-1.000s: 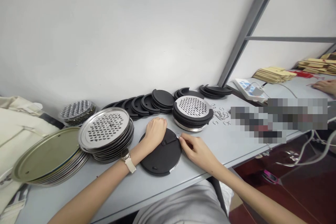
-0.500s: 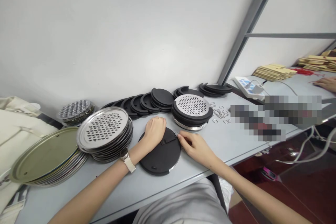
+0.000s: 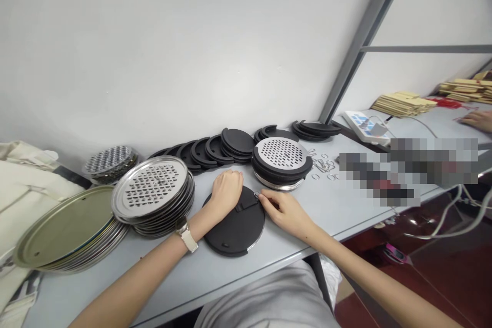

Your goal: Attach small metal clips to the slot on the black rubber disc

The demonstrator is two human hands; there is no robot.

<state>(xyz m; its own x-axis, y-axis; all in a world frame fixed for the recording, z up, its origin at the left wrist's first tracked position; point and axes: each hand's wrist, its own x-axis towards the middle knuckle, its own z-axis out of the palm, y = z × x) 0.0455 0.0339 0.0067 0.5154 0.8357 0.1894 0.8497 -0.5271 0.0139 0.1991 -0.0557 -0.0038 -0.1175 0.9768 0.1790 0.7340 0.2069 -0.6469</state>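
A round black disc (image 3: 238,233) lies on the table in front of me, with a small raised rectangular part near its far right and a small hole near its front. My left hand (image 3: 226,192) is closed over the disc's far left edge, its fingertips partly hidden. At the disc's right edge, my right hand (image 3: 284,210) pinches a small metal ring (image 3: 257,195). Just beyond my hands sits a stack of black discs topped by a perforated metal plate (image 3: 282,155). Several loose metal rings (image 3: 325,165) are scattered to its right.
Left of me stand a stack of metal grater plates (image 3: 154,189) and a stack of olive-green trays (image 3: 69,228). Black discs (image 3: 236,142) lean along the wall. Farther right are a power strip (image 3: 365,128), yellow wooden pieces (image 3: 403,104) and another person's hand (image 3: 478,120).
My right hand has shifted very slightly left and up with the ring at the disc's edge. My left hand and the disc have not visibly moved.
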